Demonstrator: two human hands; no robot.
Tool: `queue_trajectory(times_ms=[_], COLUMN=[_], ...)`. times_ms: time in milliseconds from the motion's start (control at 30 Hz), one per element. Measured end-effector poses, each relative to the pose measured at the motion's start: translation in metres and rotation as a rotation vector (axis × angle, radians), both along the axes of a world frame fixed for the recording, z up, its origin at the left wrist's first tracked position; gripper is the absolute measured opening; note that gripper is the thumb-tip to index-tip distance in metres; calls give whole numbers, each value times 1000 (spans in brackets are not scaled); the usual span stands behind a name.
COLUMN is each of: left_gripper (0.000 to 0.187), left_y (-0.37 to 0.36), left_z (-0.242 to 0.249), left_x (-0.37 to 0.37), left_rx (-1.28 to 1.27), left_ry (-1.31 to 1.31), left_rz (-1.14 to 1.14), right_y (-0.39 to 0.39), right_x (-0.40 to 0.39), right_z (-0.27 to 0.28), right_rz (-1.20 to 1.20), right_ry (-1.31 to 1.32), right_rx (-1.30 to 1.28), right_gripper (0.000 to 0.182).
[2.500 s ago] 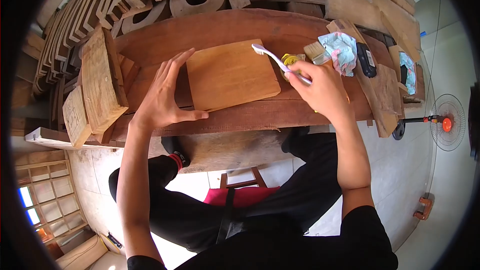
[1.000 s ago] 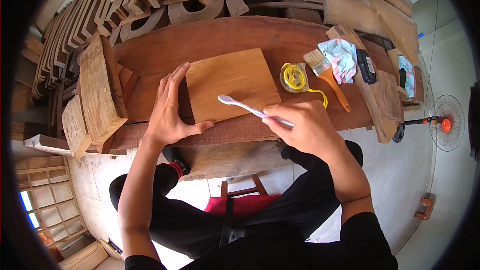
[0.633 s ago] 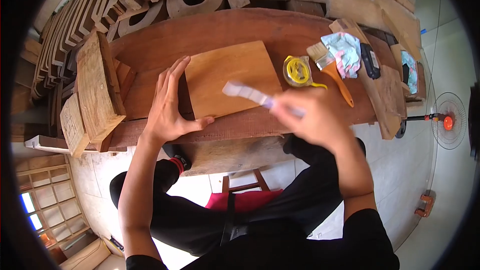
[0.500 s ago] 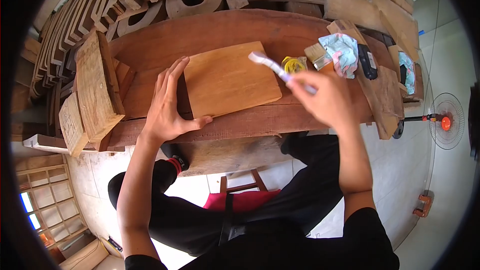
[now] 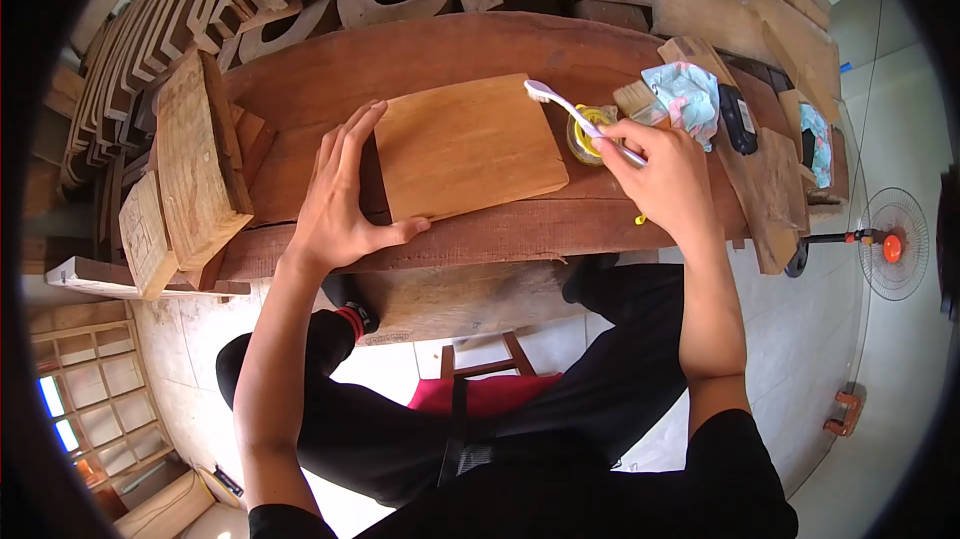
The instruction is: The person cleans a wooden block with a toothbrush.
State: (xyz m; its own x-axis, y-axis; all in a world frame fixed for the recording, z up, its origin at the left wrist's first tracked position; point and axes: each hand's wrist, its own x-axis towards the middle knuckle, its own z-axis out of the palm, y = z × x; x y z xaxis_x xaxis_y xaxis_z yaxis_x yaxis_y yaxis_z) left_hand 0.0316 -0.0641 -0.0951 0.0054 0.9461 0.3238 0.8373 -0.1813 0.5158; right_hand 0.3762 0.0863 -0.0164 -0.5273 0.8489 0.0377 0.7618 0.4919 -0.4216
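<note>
A flat, light-brown wooden board [image 5: 470, 149] lies on the reddish wooden bench. My left hand [image 5: 340, 199] rests at the board's left edge with fingers stretched and thumb spread along the near corner. In my right hand [image 5: 665, 174] is a white-and-purple toothbrush [image 5: 570, 111], gripped by its handle. Its bristled head hangs over the board's far right corner. Just beneath the toothbrush, right of the board, sits a small round container with a yellow rim [image 5: 582, 144].
A crumpled blue-and-pink cloth [image 5: 685, 99], a flat paintbrush [image 5: 632, 99] and a black object [image 5: 738, 121] lie at the bench's right. Stacked wood blocks [image 5: 190, 159] stand on the left. Cut wooden pieces [image 5: 395, 1] line the back. A fan [image 5: 893, 244] stands at far right.
The toothbrush has moved right and slightly away from me, its head shifting from over the board to its far right corner. My left hand stays at the board's left edge.
</note>
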Motion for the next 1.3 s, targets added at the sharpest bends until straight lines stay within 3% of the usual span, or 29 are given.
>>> queue_trajectory(times_ms=[100, 133, 167, 233, 267, 367, 433, 500, 567, 600, 733, 867, 900, 967, 1033, 1100, 1167, 1233, 1300], left_gripper=[131, 131, 130, 130, 130, 130, 130, 131, 131, 131, 132, 130, 130, 130, 129, 129, 130, 130, 131], left_y=[2, 2, 3, 1, 0, 0, 0, 1, 0, 0, 1, 1, 1, 1, 1, 1, -1, 0, 2], left_z=[-2, -3, -2, 1, -1, 1, 2, 1, 3, 2, 2, 4, 3, 3, 0, 0, 1, 1, -1], left_x=[0, -1, -1, 0, 2, 0, 1, 0, 2, 3, 0, 1, 1, 2, -1, 0, -1, 1, 1], left_rx=[24, 24, 23, 3, 6, 24, 8, -1, -12, -22, -12, -28, -28, -26, 2, 7, -10, -11, 20], left_ry=[-9, -9, -8, -10, -9, 4, 3, 8, -3, -3, 10, -14, -20, -18, -11, 0, -8, -20, -8], left_rz=[0, -11, -11, -4, -12, -1, -5, -10, 8, 7, 2, -9, -10, -5, -5, -4, 7, 8, 3], right_y=[-39, -48, -57, -43, -27, -35, -65, -62, -32, -19, -61, -8, 2, -29, -52, -51, -20, -8, -44], right_x=[-12, -15, -21, -14, -10, -14, -25, -22, -15, -21, -22, -1, 2, -12, -21, -19, -11, -7, -19], right_z=[-22, -27, -31, -15, -7, -12, -22, -19, -12, -19, -27, -13, -18, -5, -26, -21, -12, -8, -18], right_rz=[224, 447, 499, 262, 196, 235, 484, 449, 198, 238, 528, 180, 191, 147, 493, 449, 173, 136, 250], right_ry=[246, 244, 316, 254, 180, 173, 255, 190, 163, 293, 263, 137, 135, 35, 220, 234, 159, 61, 159], right_rx=[52, 57, 144, 0, 48, 163, 46, 30, 6, 225, 108, 90, 250, 86, 111, 86, 28, 179, 148], right_gripper=[21, 19, 18, 16, 15, 14, 15, 16, 17, 13, 15, 16, 15, 18, 16, 12, 18, 20, 19])
